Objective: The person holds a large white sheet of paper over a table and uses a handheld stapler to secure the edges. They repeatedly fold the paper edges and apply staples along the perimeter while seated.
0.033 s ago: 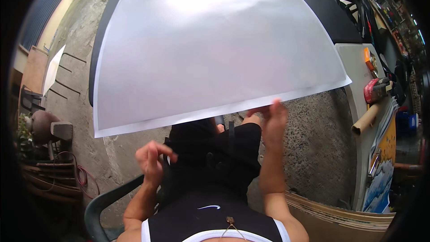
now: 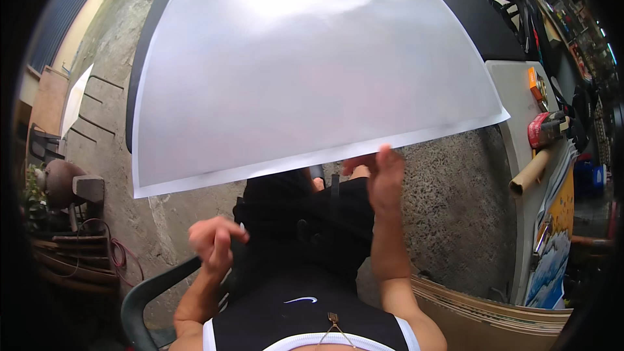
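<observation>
Head view: the right hand (image 2: 383, 172) pinches the near edge of the wide translucent sheet (image 2: 312, 71), stretching left-right; the left hand (image 2: 213, 239), loosely curled and empty, hangs nearer.

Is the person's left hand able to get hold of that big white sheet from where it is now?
Probably yes: the left hand hangs free below the white sheet, whose near edge looks unobstructed; the right hand is already at that edge.

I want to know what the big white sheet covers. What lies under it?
Under the white sheet a black board shows along its left and right edges, resting on concrete floor. The sheet hides the board's middle. The right hand holds its near edge.
</observation>
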The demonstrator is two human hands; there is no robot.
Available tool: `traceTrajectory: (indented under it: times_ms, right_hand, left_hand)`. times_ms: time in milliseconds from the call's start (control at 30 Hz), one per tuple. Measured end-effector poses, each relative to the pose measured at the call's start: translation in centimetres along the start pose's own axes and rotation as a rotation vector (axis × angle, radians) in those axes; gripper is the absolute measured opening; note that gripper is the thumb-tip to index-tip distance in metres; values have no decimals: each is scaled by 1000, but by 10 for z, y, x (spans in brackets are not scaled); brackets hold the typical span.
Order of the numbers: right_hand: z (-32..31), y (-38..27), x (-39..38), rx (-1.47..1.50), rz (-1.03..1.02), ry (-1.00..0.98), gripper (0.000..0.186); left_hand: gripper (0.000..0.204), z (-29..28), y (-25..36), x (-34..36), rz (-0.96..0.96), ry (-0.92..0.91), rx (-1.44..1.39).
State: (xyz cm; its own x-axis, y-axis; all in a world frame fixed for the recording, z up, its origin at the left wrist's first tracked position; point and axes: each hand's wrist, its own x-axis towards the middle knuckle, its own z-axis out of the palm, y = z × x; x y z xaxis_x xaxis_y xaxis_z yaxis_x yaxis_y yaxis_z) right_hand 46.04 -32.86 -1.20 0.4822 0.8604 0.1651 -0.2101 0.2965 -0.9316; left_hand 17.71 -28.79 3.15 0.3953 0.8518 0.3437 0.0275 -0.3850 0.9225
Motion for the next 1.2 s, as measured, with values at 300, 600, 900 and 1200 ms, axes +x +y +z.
traceTrajectory:
  times_ms: [300, 600, 900, 1200]
  right_hand:
    - [52, -15, 3, 107, 172, 80, 36]
    - [50, -17, 1, 135, 160, 118, 36]
    - [39, -15, -1, 79, 144, 109, 33]
    - [40, -18, -1, 123, 181, -8, 26]
  left_hand:
    - [43, -58, 55, 221, 347, -107, 585]
    - [49, 75, -50, 415, 142, -419, 1229]
    - [48, 108, -121, 464, 153, -459, 1314]
    - [47, 82, -127, 468, 116, -432, 1357]
